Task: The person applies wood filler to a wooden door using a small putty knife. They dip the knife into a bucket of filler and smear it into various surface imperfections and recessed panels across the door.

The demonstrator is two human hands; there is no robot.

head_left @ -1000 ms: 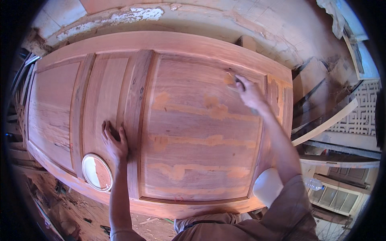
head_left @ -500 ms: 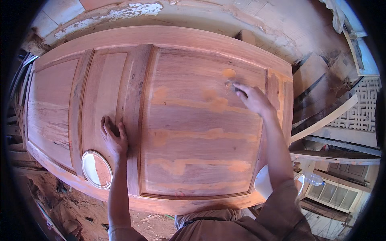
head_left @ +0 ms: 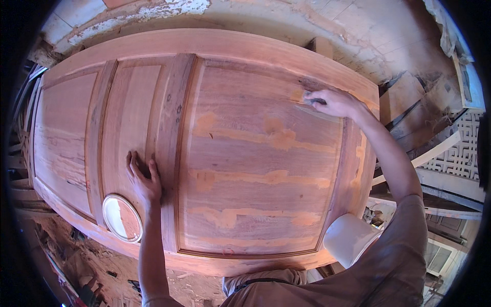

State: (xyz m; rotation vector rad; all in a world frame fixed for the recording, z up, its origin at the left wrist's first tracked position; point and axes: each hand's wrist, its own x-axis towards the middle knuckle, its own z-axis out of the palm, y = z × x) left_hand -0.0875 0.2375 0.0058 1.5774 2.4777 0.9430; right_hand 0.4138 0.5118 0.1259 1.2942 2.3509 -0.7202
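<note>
Head view: a panelled wooden door (head_left: 255,158) lies beneath both hands.
Left hand (head_left: 146,183): open, fingers spread, on the narrow middle section.
Right hand (head_left: 335,103): closed around a small scraper (head_left: 308,97), beside an orange patch (head_left: 296,95).
Round white lid (head_left: 113,217): near the left forearm, reddish-brown across part of its inside.
White bucket (head_left: 348,238): at the near right edge; contents hidden.

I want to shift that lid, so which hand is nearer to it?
Left. The left hand is just beyond the lid and slightly right; the right hand is farther, near the far right corner of the door.
</note>
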